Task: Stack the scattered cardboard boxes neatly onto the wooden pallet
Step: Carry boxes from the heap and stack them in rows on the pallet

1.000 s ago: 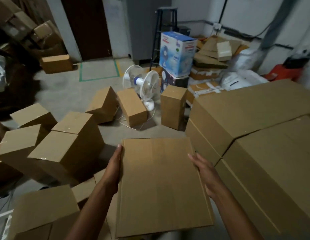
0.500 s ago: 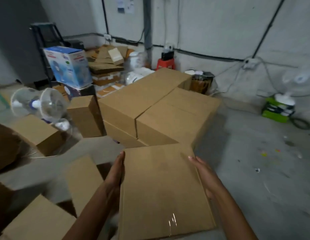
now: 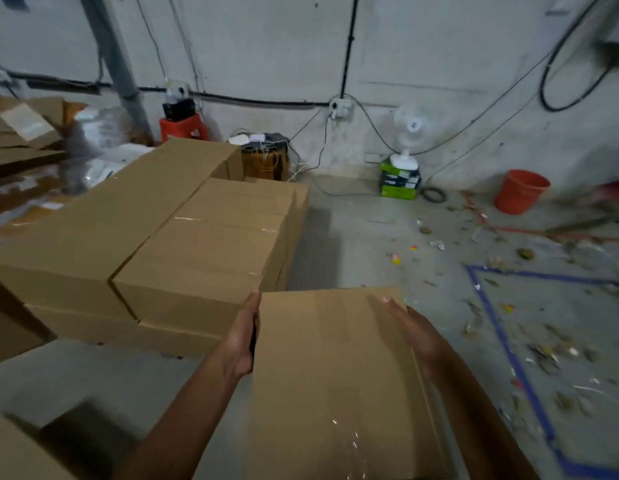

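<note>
A cardboard box (image 3: 335, 375) is carried above the concrete floor (image 3: 353, 237) between the left hand (image 3: 244, 337) and the right hand (image 3: 417, 336). Each grip is flat, with straight fingers pressed against opposite sides and nothing curled round it. Just beyond on the left sits the stack of boxes (image 3: 197, 244), two layers showing, and farther off by the wall stand a white fan (image 3: 410, 131) and a red bucket (image 3: 521, 192).

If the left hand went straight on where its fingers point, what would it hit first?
Probably the stacked box ahead: the left hand, flat against the carried box, points at its near corner. Depth is unclear.
</note>
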Tool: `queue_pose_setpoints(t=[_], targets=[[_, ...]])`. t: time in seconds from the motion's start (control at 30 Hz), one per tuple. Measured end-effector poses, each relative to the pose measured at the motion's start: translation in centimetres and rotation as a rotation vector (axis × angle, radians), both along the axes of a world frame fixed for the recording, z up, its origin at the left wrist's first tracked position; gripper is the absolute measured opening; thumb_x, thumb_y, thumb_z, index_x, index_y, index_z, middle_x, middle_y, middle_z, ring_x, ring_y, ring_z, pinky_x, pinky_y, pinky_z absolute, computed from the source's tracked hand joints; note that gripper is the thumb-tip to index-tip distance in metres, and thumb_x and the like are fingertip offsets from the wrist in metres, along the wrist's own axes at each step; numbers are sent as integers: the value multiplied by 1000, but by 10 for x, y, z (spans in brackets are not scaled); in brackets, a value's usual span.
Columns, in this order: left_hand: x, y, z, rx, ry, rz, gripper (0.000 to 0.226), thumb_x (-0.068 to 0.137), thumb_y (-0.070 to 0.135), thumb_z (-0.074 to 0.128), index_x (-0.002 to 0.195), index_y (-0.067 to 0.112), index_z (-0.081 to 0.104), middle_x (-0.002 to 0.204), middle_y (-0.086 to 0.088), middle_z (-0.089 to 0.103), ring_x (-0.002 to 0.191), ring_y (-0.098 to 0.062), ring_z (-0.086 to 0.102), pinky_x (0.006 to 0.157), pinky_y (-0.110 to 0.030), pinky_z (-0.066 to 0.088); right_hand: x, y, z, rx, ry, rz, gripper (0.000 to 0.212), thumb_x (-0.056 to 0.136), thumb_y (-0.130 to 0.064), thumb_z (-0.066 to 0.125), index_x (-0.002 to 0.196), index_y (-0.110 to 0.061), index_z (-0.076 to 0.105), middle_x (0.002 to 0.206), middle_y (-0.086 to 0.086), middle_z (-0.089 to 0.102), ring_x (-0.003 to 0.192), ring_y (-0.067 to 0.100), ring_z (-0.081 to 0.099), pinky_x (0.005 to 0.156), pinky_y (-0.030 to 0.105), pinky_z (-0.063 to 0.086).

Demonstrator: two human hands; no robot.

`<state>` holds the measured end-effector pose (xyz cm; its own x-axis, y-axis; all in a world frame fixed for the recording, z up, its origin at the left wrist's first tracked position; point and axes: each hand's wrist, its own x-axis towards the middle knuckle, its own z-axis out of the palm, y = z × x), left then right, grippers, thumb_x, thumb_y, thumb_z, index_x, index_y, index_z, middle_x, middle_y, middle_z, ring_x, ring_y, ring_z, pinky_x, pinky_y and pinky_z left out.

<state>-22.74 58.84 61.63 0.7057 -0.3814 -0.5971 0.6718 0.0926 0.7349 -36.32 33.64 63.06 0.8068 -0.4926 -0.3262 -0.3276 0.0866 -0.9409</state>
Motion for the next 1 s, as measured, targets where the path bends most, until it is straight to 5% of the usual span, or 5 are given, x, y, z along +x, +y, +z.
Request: queue_pose_setpoints(t=[0.3, 0.53, 0.67, 0.8, 1.0], targets=[[123, -126, -6, -47, 132, -109, 75, 94, 70, 44, 129, 7, 66, 125, -22, 68, 116, -38, 64, 75, -40, 57, 95, -118, -2, -171, 106, -71, 29, 102, -47, 50, 100, -27, 70, 86, -5, 73, 74, 10, 70, 59, 23, 51], [210, -229, -10, 0, 177, -132, 65, 98, 61, 44, 130, 8, 65, 114, -22, 71, 92, -34, 68, 75, -39, 56, 165, -213, -13, -180, 76, -156, 48, 99, -61, 46, 108, -17, 65, 92, 0, 67, 78, 13, 64, 62, 26, 44], [252, -299, -18, 41, 117, -124, 49, 100, 52, 46, 112, 11, 71, 97, -18, 74, 77, -30, 70, 69, -35, 54, 216, -285, -37, -36, 33, -178, 102, 56, -97, 58, 87, -1, 67, 81, 20, 63, 72, 31, 62, 71, 42, 52], [293, -370, -22, 77, 64, -87, 38, 104, 36, 42, 83, 14, 64, 65, -9, 68, 54, -22, 66, 57, -30, 50, 276, -364, -53, 109, 79, -168, 103, 60, -89, 64, 101, 5, 69, 100, 37, 65, 88, 51, 66, 88, 56, 53], [351, -462, 4, 61, 38, 21, 41, 101, 34, 40, 72, 12, 59, 59, -8, 61, 48, -22, 61, 61, -31, 44, 363, -472, -45, 137, 86, -203, 87, 63, -93, 61, 105, -18, 78, 102, 9, 77, 98, 29, 72, 97, 52, 55]])
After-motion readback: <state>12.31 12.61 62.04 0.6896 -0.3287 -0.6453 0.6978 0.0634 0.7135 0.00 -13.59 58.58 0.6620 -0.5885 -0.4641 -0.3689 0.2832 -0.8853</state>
